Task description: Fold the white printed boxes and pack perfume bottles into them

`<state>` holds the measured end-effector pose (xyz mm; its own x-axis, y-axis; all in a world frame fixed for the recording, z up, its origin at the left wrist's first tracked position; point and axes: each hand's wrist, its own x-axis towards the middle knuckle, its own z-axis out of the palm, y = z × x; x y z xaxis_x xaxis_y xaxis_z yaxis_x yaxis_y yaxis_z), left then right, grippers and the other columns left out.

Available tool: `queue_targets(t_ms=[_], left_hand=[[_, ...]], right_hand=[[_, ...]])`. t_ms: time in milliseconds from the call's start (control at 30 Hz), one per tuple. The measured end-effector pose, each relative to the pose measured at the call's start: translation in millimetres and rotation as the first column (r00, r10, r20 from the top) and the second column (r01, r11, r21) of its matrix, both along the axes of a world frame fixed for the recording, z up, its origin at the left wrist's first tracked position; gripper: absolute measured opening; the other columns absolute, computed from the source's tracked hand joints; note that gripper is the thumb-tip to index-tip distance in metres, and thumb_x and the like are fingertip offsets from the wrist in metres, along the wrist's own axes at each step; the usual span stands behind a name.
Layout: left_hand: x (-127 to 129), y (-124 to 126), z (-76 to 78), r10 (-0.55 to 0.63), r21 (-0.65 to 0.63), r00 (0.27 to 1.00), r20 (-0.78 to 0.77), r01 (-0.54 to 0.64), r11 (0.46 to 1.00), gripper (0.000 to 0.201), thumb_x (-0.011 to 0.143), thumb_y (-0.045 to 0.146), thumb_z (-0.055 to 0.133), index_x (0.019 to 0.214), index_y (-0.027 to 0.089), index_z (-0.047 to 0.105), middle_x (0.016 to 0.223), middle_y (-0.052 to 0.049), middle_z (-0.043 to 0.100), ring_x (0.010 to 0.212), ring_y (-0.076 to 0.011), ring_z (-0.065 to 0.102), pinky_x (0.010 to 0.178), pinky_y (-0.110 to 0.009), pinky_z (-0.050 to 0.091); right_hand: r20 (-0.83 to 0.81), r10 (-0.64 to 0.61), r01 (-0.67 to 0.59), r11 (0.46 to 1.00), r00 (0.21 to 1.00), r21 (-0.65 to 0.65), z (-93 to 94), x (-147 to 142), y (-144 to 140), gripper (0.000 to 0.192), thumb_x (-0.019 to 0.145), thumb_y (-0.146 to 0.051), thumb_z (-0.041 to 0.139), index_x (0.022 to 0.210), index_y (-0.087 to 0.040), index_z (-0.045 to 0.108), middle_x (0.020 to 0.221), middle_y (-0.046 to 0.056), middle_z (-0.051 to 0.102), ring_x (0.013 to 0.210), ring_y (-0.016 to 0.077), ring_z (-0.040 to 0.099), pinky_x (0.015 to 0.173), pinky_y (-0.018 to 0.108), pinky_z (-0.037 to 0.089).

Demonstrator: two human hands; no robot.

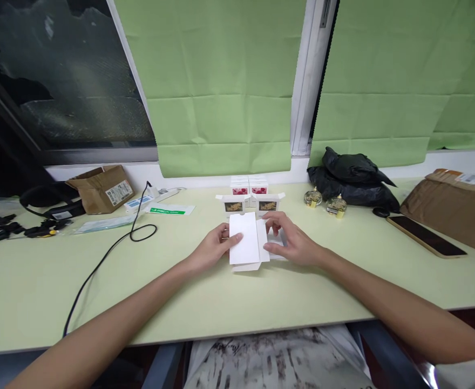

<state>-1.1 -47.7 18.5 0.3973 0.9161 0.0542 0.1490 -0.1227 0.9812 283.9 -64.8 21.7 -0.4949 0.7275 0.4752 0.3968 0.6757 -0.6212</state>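
Pale green table (pixel 221 302); on it a black cable (pixel 112 246), phone (pixel 426 236), small printed boxes (pixel 249 199), black bag (pixel 353 178)

Both bare forearms reach forward; left hand (pixel 213 249) and right hand (pixel 290 243) (fingers curled) nearly meet.

At the centre of the frame lies a flat white carton of smooth matt card (pixel 244 241), resting on a pale green tabletop (pixel 140 292) with a smooth, faintly sheened laminate look. To the upper right sit a crumpled glossy black plastic bag (pixel 353 178), two shiny clear glass bottles with gold caps (pixel 325 201) and a glossy dark-screened phone (pixel 425 236). At the right edge is a matt brown paper parcel (pixel 452 208), and creased matt green paper sheets (pixel 221 86) cover the top.
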Motion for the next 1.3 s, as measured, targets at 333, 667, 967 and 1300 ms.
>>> queue_targets(t_ms=[333, 667, 967, 1300], left_hand=[[3, -3, 3.8, 0.041, -0.032, 0.99, 0.138, -0.037, 0.999, 0.065, 0.087, 0.062, 0.076, 0.133, 0.018, 0.061, 0.124, -0.014, 0.075, 0.113, -0.0308, 0.072, 0.088, -0.04, 0.062], [8, -6, 2.0, -0.087, -0.068, 0.956, 0.279, 0.11, 0.992, 0.074, 0.09, 0.057, 0.076, 0.152, 0.025, 0.051, 0.142, -0.015, 0.068, 0.127, -0.035, 0.067, 0.1, -0.048, 0.061], [12, -10, 0.2, -0.136, -0.014, 0.988, 0.079, 0.137, 0.99, 0.056, 0.088, 0.048, 0.081, 0.133, 0.018, 0.068, 0.137, -0.014, 0.072, 0.126, -0.0355, 0.068, 0.105, -0.047, 0.055], [8, -3, -6.4, -0.067, 0.028, 0.992, 0.102, 0.065, 0.998, 0.059, 0.089, 0.052, 0.078, 0.135, 0.017, 0.066, 0.142, -0.016, 0.069, 0.13, -0.0378, 0.065, 0.105, -0.05, 0.054]], right_hand=[[0.116, 0.004, 0.007, 0.995, 0.993, -0.096, 2.1, -1, 0, 0.051, 0.085, -0.056, 0.081, 0.124, -0.03, 0.061, 0.123, 0.008, 0.062, 0.116, 0.0309, 0.053, 0.099, 0.044, 0.046], [-0.032, -0.054, 0.046, 0.975, 0.998, -0.217, 0.1, -9, -1, 0.027, 0.096, -0.05, 0.068, 0.107, -0.026, 0.062, 0.096, 0.002, 0.063, 0.083, 0.0207, 0.056, 0.071, 0.03, 0.044], [-0.18, -0.042, -0.012, 0.958, 0.983, -0.286, -3.0, -15, -8, 0.039, 0.096, -0.042, 0.067, 0.123, -0.03, 0.043, 0.086, -0.003, 0.061, 0.067, 0.0164, 0.053, 0.059, 0.027, 0.041], [-0.419, 0.02, -0.187, 0.913, 0.908, -0.363, 0.5, -14, -6, 0.073, 0.099, -0.057, 0.062, 0.159, -0.035, 0.027, 0.101, 0.004, 0.07, 0.088, 0.0238, 0.068, 0.08, 0.037, 0.056]])
